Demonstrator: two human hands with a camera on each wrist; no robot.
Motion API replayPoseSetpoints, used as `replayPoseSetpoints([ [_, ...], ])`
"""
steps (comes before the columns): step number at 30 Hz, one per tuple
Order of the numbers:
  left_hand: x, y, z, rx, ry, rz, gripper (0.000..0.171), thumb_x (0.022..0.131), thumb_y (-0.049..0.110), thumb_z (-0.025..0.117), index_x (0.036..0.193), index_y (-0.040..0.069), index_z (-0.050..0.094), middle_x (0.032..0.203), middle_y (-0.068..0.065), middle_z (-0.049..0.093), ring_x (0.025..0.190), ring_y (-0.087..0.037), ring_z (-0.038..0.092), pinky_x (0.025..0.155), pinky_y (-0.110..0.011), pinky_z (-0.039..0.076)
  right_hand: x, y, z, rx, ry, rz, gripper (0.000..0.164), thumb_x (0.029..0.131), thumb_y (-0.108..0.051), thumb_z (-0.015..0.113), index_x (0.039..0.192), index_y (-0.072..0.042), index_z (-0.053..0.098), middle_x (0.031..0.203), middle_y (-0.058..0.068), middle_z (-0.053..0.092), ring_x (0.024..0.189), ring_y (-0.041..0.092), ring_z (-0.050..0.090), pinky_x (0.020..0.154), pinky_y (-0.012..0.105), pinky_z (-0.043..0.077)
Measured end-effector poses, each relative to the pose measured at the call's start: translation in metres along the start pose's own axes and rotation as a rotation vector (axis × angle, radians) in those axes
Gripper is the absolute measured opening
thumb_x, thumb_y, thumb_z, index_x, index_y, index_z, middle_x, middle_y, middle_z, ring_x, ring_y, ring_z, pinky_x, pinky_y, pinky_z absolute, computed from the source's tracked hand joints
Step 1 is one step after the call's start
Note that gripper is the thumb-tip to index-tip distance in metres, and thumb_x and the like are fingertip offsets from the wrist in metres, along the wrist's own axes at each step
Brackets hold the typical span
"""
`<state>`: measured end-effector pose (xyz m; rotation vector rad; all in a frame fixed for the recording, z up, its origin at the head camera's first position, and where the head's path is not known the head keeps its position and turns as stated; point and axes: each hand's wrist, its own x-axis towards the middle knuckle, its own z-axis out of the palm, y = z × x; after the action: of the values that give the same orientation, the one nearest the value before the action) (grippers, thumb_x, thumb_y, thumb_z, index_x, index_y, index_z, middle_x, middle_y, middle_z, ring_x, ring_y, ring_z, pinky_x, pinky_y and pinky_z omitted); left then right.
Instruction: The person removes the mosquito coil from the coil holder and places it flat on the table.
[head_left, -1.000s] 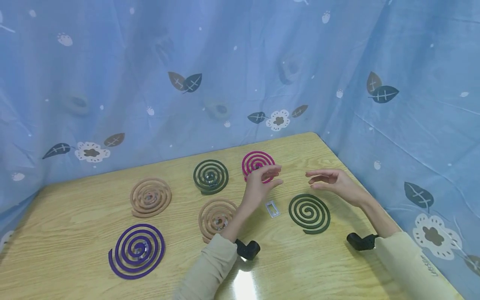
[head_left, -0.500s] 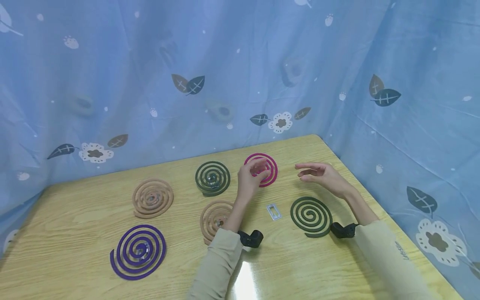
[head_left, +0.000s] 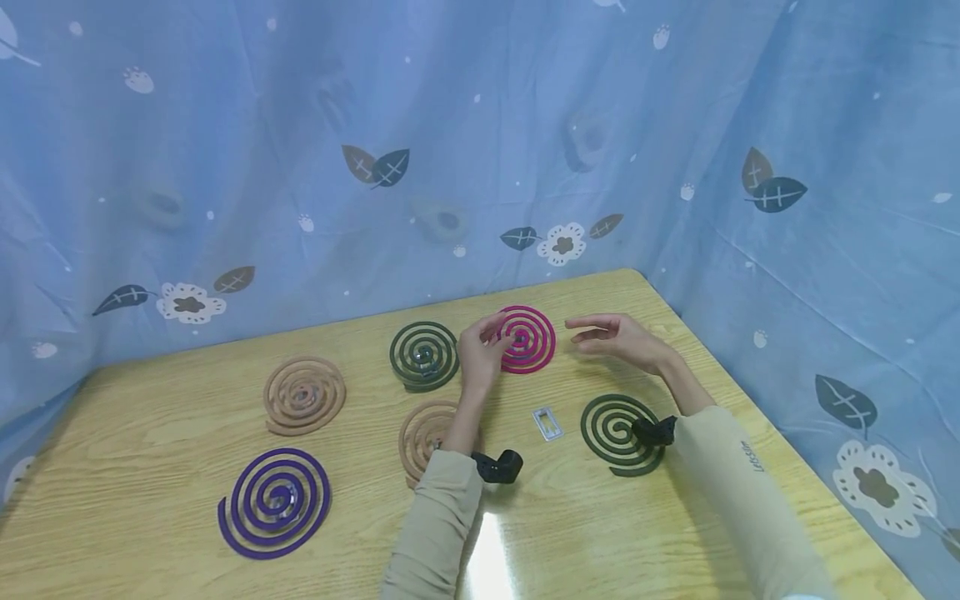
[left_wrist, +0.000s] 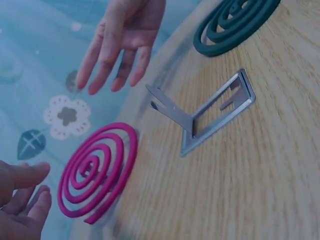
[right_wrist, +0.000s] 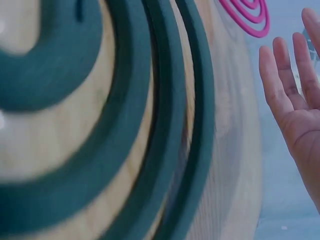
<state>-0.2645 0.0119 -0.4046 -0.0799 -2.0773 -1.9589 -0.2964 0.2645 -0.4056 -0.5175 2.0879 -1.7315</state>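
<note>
A magenta mosquito coil (head_left: 522, 335) lies at the back right of the table, between my two hands. My left hand (head_left: 478, 354) is at its left side, fingers loosely bent; the left wrist view shows a gap between thumb and fingers, with nothing held. To the coil's right, my right hand (head_left: 621, 340) hovers with fingers extended and holds nothing. A dark green mosquito coil (head_left: 617, 430) lies partly under the right wrist's black camera (head_left: 654, 431). Beside it on the table is a small metal coil stand (left_wrist: 220, 117), its prong bent up.
On the left lie a purple coil (head_left: 279, 498) and a tan coil (head_left: 302, 397). Another green coil (head_left: 423, 355) is at the back. My left forearm partly covers a second tan coil (head_left: 423, 433). A blue patterned curtain (head_left: 300, 167) hangs behind and right of the table.
Both hands have moved left, with the right hand coming closer to the magenta coil. The left hand now uncovers more of that coil. The coils and metal stand stay where they were.
</note>
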Motion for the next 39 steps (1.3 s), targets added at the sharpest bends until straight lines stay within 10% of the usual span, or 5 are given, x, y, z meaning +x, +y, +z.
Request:
replayPoseSetpoints([
  [14,-0.001,-0.004,0.004,0.211,0.103,-0.031,0.036,0.081,-0.013,0.066,0.116,-0.008,0.064,0.118,-0.024,0.063,0.115,-0.037,0.057,0.096,-0.043,0.051,0.024,0.014,0.005,0.143,-0.016,0.081,0.053,0.091,0.010,0.056,0.140,0.012,0.036,0.143,0.033,0.037,0.123,0.030,0.052,0.097,0.039,0.050],
  [19,-0.001,-0.007,0.004,0.298,0.120,-0.055,0.037,0.080,-0.013,0.066,0.117,-0.007,0.064,0.099,-0.025,0.067,0.089,-0.032,0.064,0.071,-0.032,0.055,0.028,0.015,0.008,0.124,-0.017,0.083,0.052,0.092,0.009,0.056,0.140,0.012,0.036,0.140,0.033,0.040,0.124,0.031,0.051,0.097,0.038,0.050],
  [26,-0.001,-0.009,0.003,0.238,0.114,-0.083,0.037,0.083,-0.016,0.060,0.119,-0.012,0.060,0.117,-0.028,0.061,0.106,-0.036,0.063,0.088,-0.036,0.055,0.032,0.010,0.016,0.115,0.025,0.095,0.053,0.091,0.008,0.058,0.140,0.009,0.038,0.140,0.031,0.042,0.119,0.029,0.056,0.095,0.036,0.051],
  [39,0.001,-0.013,0.002,0.272,0.123,-0.097,0.030,0.087,-0.016,0.055,0.116,-0.010,0.063,0.109,-0.027,0.065,0.093,-0.032,0.067,0.073,-0.035,0.060,0.042,0.012,0.021,0.004,0.046,0.053,0.051,0.088,0.011,0.060,0.137,0.008,0.046,0.132,0.030,0.051,0.118,0.035,0.055,0.090,0.029,0.054],
])
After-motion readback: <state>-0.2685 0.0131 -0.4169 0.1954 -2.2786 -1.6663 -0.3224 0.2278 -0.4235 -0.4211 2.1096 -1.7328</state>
